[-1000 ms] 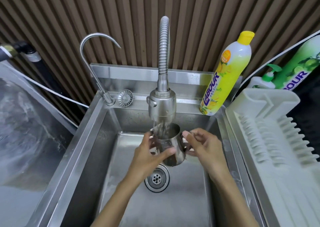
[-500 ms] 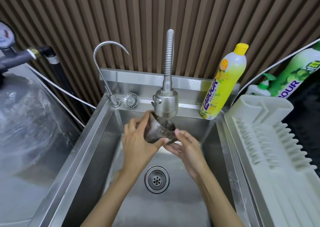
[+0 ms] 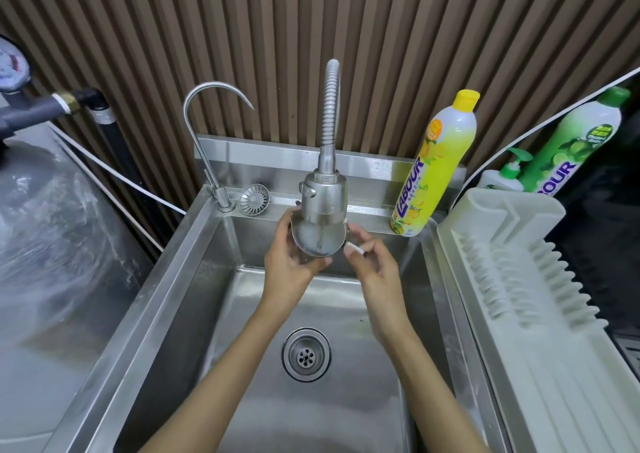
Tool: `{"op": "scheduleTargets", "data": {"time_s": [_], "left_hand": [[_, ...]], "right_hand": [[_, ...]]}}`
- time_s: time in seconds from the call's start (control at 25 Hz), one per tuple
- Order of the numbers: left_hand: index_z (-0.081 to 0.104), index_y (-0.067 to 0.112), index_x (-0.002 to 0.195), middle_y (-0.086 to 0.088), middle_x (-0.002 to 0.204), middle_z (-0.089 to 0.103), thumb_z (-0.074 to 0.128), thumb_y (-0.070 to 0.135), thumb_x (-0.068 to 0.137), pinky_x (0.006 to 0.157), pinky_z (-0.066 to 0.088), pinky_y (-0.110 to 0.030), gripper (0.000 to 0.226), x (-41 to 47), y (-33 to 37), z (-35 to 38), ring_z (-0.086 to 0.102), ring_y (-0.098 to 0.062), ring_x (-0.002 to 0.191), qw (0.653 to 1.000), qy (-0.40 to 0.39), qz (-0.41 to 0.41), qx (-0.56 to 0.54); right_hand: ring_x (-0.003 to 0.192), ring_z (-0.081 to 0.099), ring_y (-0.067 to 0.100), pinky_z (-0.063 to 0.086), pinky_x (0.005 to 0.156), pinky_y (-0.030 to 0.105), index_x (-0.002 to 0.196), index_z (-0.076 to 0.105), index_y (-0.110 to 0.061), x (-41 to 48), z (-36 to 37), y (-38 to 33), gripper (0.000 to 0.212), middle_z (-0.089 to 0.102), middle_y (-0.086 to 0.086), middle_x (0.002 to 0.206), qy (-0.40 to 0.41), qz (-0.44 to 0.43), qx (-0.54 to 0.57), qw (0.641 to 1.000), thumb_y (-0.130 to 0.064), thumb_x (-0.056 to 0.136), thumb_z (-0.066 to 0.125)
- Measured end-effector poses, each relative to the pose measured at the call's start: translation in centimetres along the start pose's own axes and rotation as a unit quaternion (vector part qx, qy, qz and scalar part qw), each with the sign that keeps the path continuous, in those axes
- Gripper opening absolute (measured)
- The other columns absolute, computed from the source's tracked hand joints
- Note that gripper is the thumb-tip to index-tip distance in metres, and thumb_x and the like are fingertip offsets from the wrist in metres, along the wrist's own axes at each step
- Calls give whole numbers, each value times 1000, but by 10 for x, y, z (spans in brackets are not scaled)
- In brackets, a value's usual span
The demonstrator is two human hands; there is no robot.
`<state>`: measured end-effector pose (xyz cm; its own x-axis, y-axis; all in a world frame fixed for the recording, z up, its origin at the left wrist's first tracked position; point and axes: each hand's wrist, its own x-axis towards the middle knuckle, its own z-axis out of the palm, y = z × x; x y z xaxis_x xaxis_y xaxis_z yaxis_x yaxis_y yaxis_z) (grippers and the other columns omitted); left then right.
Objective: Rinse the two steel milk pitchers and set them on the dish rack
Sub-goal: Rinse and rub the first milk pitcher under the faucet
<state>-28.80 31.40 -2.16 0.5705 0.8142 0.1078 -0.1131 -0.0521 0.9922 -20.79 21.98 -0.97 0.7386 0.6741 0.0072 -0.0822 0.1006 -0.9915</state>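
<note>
A: We log, left to right: gooseneck tap (image 3: pixel 211 120), spray faucet (image 3: pixel 323 194), our left hand (image 3: pixel 290 262) wrapped round one pitcher (image 3: pixel 318 241) — tilted under the spray head, over the sink (image 3: pixel 194 279).

B: Our right hand (image 3: pixel 372 267)?

A: Fingers loosely curled just beside the pitcher; contact we cannot tell.

B: Progress?

A: We judge: first rinse underway — dish rack (image 3: pixel 519 279) bears nothing.

B: Counts?

A: One pitcher seen, the second unseen; two taps, three soap bottles, one rack.
</note>
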Motion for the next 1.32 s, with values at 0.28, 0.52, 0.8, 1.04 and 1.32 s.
{"op": "scheduleTargets", "data": {"time_s": [0.28, 0.52, 0.8, 1.04, 1.32], "left_hand": [[46, 27, 134, 2, 106, 46, 68, 65, 48, 92, 37, -32, 96, -28, 22, -11, 40, -14, 105, 919, 85, 9, 384], [67, 21, 93, 18, 72, 71, 79, 24, 66, 76, 53, -12, 30, -31, 6, 8, 68, -1, 78, 988, -38, -130, 76], [52, 41, 115, 3, 117, 64, 79, -6, 52, 92, 48, -22, 83, -4, 2, 5, 61, -10, 106, 999, 14, -17, -29], [41, 21, 137, 3, 105, 40, 85, 24, 57, 88, 36, -10, 92, -21, 21, -7, 45, -14, 106, 954, 66, 34, 290], [65, 21, 98, 1, 91, 74, 79, 51, 51, 85, 54, -29, 57, -24, -11, 3, 70, -14, 88, 979, -6, -128, 159]], "right_hand": [[72, 70, 21, 60, 76, 34, 83, 58, -9, -5, -4, 11, 17, 71, 11, 83, -73, 188, 114, 973, -25, 88, 56], [73, 60, 26, 47, 72, 30, 65, 53, -19, -4, -20, -50, 28, 65, 6, 73, 74, 1, -456, 887, -40, 80, 63], [104, 63, 0, 47, 98, 25, 67, 48, -15, 1, -11, -6, 24, 65, 1, 119, -14, -1, -30, 999, -7, 86, 59], [79, 70, 20, 59, 79, 32, 71, 53, -10, -1, -11, 21, 17, 72, 9, 79, -100, 178, 176, 963, -21, 80, 62], [73, 68, 22, 56, 72, 37, 66, 60, -19, 1, -23, -19, 18, 73, 5, 76, 62, -9, -327, 943, -31, 75, 69]]}}
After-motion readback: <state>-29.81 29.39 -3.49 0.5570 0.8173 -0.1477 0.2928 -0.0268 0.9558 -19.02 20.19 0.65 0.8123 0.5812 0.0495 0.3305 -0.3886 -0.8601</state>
